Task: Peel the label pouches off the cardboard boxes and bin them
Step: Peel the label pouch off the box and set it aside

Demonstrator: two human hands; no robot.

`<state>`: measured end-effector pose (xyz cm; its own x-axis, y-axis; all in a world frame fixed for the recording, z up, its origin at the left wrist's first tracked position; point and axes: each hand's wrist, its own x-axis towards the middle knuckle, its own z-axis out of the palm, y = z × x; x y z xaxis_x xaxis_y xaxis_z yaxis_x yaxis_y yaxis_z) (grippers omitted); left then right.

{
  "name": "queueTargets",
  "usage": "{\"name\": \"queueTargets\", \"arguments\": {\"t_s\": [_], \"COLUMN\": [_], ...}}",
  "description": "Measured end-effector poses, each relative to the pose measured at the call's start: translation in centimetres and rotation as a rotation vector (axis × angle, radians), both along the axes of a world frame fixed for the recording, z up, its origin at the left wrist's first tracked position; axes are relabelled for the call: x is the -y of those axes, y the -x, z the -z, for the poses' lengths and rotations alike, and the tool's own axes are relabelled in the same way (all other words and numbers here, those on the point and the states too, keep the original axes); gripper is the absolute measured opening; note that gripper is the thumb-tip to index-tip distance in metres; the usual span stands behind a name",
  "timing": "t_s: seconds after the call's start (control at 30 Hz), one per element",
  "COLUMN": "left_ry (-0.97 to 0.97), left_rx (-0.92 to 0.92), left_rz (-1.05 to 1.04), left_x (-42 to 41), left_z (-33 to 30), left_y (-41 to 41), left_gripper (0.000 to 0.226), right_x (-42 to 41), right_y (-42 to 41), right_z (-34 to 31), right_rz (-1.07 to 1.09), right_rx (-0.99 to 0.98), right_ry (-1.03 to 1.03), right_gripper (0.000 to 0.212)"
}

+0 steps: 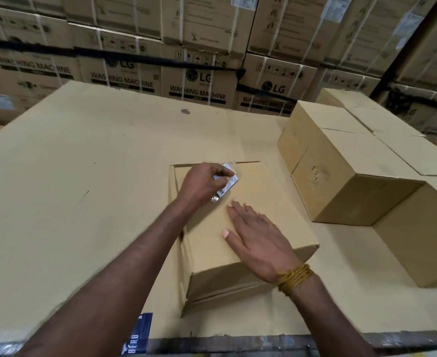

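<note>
Now, pouch: the label pouch (226,182) sits at the 11 o'clock corner of the cardboard box (253,215) top, clear film over a white printed slip, partly lifted and crinkled.
Handling: you should find it light, thin and floppy; the film looks slick and likely to tear if you yank it, so peel low and slow.
Grip point: take it by the loose edge nearest your fingers, close to where it still sticks.
Left hand: your left hand (204,184) is pinching the pouch between thumb and fingertips.
Right hand: your right hand (257,238) lies spread and flat on the box top at 5 o'clock of the pouch, holding nothing, steadying the box.
Box: it rests on the cardboard-covered surface (83,176).
Neighbours: more plain boxes (353,176) stand at 2 o'clock, apart from yours.
Bin: none in view.
</note>
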<state>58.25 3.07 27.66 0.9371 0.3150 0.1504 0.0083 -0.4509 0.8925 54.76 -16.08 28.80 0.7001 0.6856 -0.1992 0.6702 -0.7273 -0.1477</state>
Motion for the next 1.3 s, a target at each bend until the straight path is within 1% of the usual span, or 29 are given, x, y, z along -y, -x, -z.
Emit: {"name": "queueTargets", "arguments": {"t_s": [0.07, 0.1, 0.13, 0.17, 0.27, 0.3, 0.33, 0.37, 0.43, 0.5, 0.53, 0.57, 0.6, 0.63, 0.73, 0.77, 0.8, 0.83, 0.87, 0.93, 0.97, 1.0, 1.03, 1.17, 1.23, 1.3], "left_ry": [-0.002, 0.004, 0.009, 0.008, 0.005, 0.0, -0.003, -0.007, 0.004, -0.025, -0.04, -0.044, -0.028, -0.019, -0.04, -0.035, -0.02, -0.014, -0.016, -0.037, -0.047, -0.056, -0.057, 0.011, 0.032, 0.008], "left_rx": [-0.011, -0.016, -0.017, -0.012, -0.008, -0.003, 0.0, -0.002, -0.012, -0.012, -0.01, -0.01, -0.017, -0.024, -0.024, -0.023, -0.024, -0.024, -0.022, -0.02, -0.021, -0.023, -0.026, -0.033, -0.059, -0.048], "left_rz": [0.007, 0.01, 0.011, 0.012, 0.005, 0.004, 0.003, 0.004, 0.007, 0.01, 0.009, 0.009, 0.013, 0.015, 0.01, 0.005, 0.003, 0.003, 0.003, 0.003, 0.003, 0.002, -0.003, -0.039, -0.06, -0.115], "left_x": [0.1, 0.2, 0.2, 0.2, 0.2, 0.2, 0.2, 0.1, 0.1, 0.1, 0.1, 0.1, 0.2, 0.2, 0.4, 0.3, 0.2, 0.1, 0.0, 0.0, 0.1, 0.2, 0.3, 0.8, 1.4, 2.2], "left_z": [0.0, -0.1, -0.2, -0.2, -0.2, -0.2, -0.1, 0.0, -0.1, -0.1, -0.1, -0.1, -0.3, -0.4, -0.4, -0.4, -0.3, -0.2, -0.2, -0.2, -0.3, -0.4, -0.6, -1.3, -1.1, -0.6], "left_y": [-0.1, -0.1, 0.0, 0.0, 0.2, 0.2, 0.2, 0.1, 0.1, 0.0, 0.1, 0.1, 0.2, 0.3, 0.2, 0.2, 0.2, 0.2, 0.1, 0.1, 0.0, 0.1, 0.2, 1.9, 3.9, 6.4], "left_gripper": [0.028, 0.028, 0.027, 0.026, 0.025, 0.026, 0.026, 0.026, 0.026, 0.025, 0.025, 0.025, 0.025, 0.025, 0.024, 0.025, 0.025, 0.025, 0.025, 0.024, 0.024, 0.024, 0.024, 0.026, 0.028, 0.027], "right_x": [0.5, 1.0, 1.7, 2.5, 5.0, 5.3, 5.0, 4.3, 2.3, 0.7, 0.5, 0.6, 0.9, 1.4, 3.0, 3.2, 3.0, 2.4, 1.7, 0.4, -0.1, -0.3, 0.0, 3.3, 4.7, 5.3], "right_y": [-1.2, -2.5, -4.4, -6.3, -10.7, -10.9, -10.3, -9.0, -5.0, -1.9, -1.7, -2.5, -3.9, -5.7, -9.8, -10.0, -9.4, -8.1, -6.4, -3.2, -2.3, -2.2, -2.8, -4.9, -4.4, -3.0], "right_z": [-0.4, -0.5, -0.3, -0.2, -0.2, -0.2, -0.1, -0.2, -0.6, -0.3, 0.0, 0.1, 0.2, 0.4, 0.3, 0.3, 0.2, 0.1, 0.0, -0.1, 0.2, 0.6, 0.8, 0.6, 0.7, 0.9], "right_rz": [-0.066, -0.055, 0.0, 0.11, 0.579, 0.649, 0.64, 0.569, 0.289, 0.028, -0.028, -0.02, 0.042, 0.14, 0.533, 0.611, 0.625, 0.575, 0.478, 0.227, 0.148, 0.129, 0.169, 0.471, 0.546, 0.575], "right_rx": [-0.036, -0.04, -0.025, -0.003, 0.019, 0.03, 0.062, 0.091, 0.047, -0.018, -0.013, -0.004, 0.011, 0.025, 0.022, 0.047, 0.099, 0.15, 0.16, 0.092, 0.06, 0.046, 0.049, 0.098, 0.056, 0.058], "right_ry": [-0.01, -0.016, -0.02, -0.009, 0.039, 0.044, 0.021, -0.033, -0.148, -0.131, -0.103, -0.096, -0.093, -0.072, 0.033, 0.044, 0.033, -0.018, -0.102, -0.212, -0.206, -0.191, -0.196, -0.205, -0.241, -0.292], "right_gripper": [0.062, 0.061, 0.061, 0.062, 0.071, 0.073, 0.072, 0.069, 0.065, 0.061, 0.059, 0.057, 0.056, 0.057, 0.064, 0.066, 0.066, 0.064, 0.061, 0.058, 0.055, 0.054, 0.053, 0.053, 0.053, 0.053]}}
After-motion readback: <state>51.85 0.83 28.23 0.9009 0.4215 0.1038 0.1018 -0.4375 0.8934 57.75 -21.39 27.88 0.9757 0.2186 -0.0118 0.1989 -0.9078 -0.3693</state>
